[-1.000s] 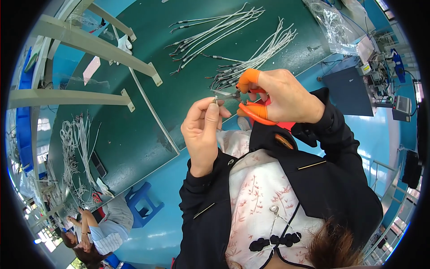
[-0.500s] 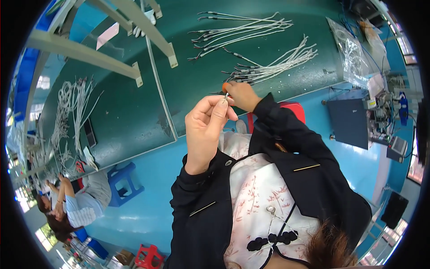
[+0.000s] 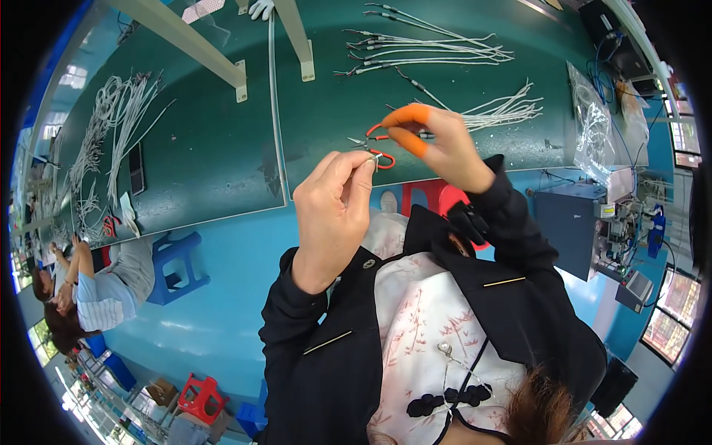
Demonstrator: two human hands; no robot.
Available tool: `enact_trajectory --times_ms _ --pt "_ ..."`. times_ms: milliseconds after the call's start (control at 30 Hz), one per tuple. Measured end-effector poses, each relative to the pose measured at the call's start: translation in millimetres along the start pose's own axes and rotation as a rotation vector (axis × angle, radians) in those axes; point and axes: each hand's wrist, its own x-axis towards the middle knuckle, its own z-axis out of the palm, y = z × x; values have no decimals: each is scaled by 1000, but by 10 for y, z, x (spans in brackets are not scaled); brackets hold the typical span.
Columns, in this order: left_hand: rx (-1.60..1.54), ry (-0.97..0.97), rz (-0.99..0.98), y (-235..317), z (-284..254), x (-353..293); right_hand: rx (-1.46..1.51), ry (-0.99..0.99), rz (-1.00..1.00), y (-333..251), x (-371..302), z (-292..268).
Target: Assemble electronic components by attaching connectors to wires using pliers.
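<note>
Between thumb and index finger, my left hand (image 3: pixel 330 211) pinches a small silvery-white piece (image 3: pixel 377 157), mostly hidden by the fingertips. Just beyond it are small red-handled scissors (image 3: pixel 368 142) near the table's front edge, handles apart and blades pointing left. My right hand (image 3: pixel 449 144) wears orange covers on thumb and index finger. Those two tips come together at the upper handle loop of the scissors. Behind the right hand lies a bundle of white cables (image 3: pixel 508 111) with dark ends, partly covered by it.
More white cables (image 3: pixel 437 53) lie farther back on the green table (image 3: pixel 215 156). Cable coils (image 3: pixel 104 122) and another red-handled tool (image 3: pixel 111 225) are at the left, near a seated person (image 3: pixel 111 293). Metal posts (image 3: pixel 297 44) rise from the table. Clear plastic bags (image 3: pixel 593 122) lie at right.
My right hand has drawn away from my left fingertips to the right, its orange-covered fingers now visible. The scissors show more fully. My left hand keeps its pinch; the whole view has shifted.
</note>
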Motion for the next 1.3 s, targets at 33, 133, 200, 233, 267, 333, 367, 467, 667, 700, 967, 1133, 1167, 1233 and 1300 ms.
enact_trajectory --times_ms 33,133,200,233,267,333,367,467,667,700,967,1133,1167,1233,1300 --pt "50 -6 35 -1 -7 -3 6 -13 -67 -162 -33 -71" --pt "141 -35 124 19 24 43 -112 35 -200 -349 -123 -105" --pt "171 -46 165 24 42 55 -168 54 -268 -365 -138 -86" --pt "186 -51 186 25 49 61 -234 86 -331 -348 -149 -64" --pt "184 -54 187 25 57 68 -300 119 -393 -328 -161 -44" --pt "216 -103 205 23 65 72 -366 149 -455 -322 -180 -39" --pt "233 -126 213 21 66 68 -428 122 -486 -324 -193 -45" --pt "392 -157 343 -11 94 66 -552 65 -545 -345 -225 -48" --pt "569 -266 560 -127 101 88 -462 -122 -252 -359 -257 -55" --pt "559 -293 574 -136 88 103 -397 -146 -172 -335 -251 -68" --pt "334 -360 593 -218 37 116 841 -488 746 -42 -189 -200" --pt "184 -240 493 -197 69 96 1019 -453 865 -20 -245 -176" --pt "151 -202 462 -188 81 90 1115 -438 882 3 -290 -131" --pt "141 -192 451 -175 91 85 1309 -408 910 17 -366 -57" --pt "123 -160 423 -165 102 85 1341 -371 902 -22 -414 -35"
